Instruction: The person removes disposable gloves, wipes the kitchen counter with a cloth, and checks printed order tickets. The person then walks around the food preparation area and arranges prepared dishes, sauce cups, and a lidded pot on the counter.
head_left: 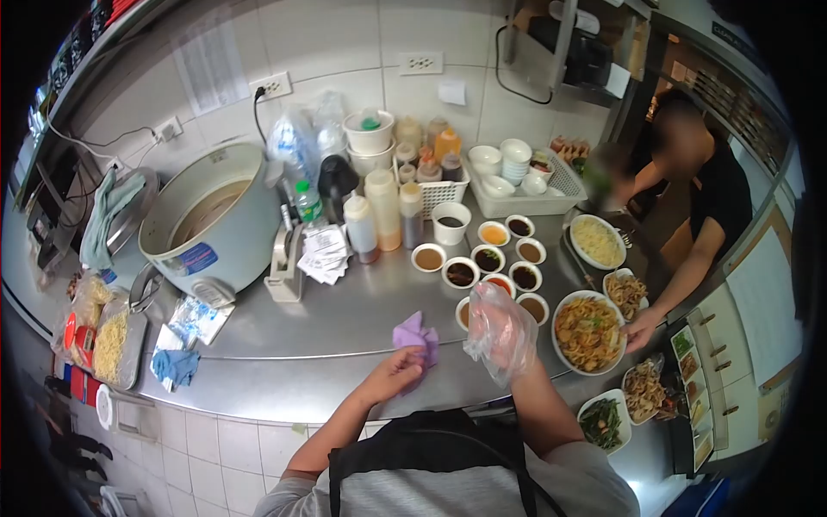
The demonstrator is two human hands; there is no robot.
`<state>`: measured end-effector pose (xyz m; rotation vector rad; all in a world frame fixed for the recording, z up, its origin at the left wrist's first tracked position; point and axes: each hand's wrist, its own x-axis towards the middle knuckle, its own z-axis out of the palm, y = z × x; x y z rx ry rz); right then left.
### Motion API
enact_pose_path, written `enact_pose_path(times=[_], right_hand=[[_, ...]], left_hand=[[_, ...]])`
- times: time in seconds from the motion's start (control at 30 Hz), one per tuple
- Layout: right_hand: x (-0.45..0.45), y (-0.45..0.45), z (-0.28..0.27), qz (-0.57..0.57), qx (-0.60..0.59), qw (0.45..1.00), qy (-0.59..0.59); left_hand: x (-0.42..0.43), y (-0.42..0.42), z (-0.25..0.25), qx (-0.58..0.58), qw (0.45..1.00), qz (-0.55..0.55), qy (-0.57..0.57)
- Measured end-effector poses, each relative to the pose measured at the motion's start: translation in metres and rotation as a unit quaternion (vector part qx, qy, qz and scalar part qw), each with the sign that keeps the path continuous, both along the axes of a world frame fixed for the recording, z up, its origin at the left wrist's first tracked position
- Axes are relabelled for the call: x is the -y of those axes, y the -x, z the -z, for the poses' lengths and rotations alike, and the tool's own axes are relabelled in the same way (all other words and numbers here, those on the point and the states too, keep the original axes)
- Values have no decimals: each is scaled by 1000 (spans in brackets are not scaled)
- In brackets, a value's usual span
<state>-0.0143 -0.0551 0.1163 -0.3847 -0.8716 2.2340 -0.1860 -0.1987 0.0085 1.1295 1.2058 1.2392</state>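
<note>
My left hand (394,374) is closed on the lower part of a crumpled purple cloth (415,334) at the steel counter's front edge. My right hand (505,332), loosely covered by a clear plastic glove or bag, hangs over the front sauce bowls; its fingers are blurred by the plastic. Beneath and around it stand several small white bowls of sauce, among them a red one (498,283), a dark brown one (460,273) and a light brown one (535,308). Right of that hand, a co-worker's hand (641,330) touches the rim of a big bowl of noodles (590,334).
A large metal pot (207,224) stands at left, beside a tape dispenser (286,263) and paper slips (325,256). Squeeze bottles (382,208) and a white basket of small bowls (527,203) line the back. Dishes of greens (605,422) and fried food (648,390) are at right.
</note>
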Motion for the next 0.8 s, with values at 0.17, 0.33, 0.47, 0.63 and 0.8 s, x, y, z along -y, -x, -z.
enact_pose_path(times=[0.17,0.33,0.47,0.63,0.8], right_hand=[[31,56,6,-54,14,994,94],[57,88,14,-76,62,990,99],[63,100,30,-109,45,981,151],[86,113,23,-155,45,970,181],[104,134,39,-105,106,981,122]], left_hand=[[41,18,34,-361,930,30,-60],[63,34,26,-378,926,-3,5],[74,52,30,-113,992,-27,50],[83,62,8,158,984,-5,83],[94,56,-4,175,984,18,-25]])
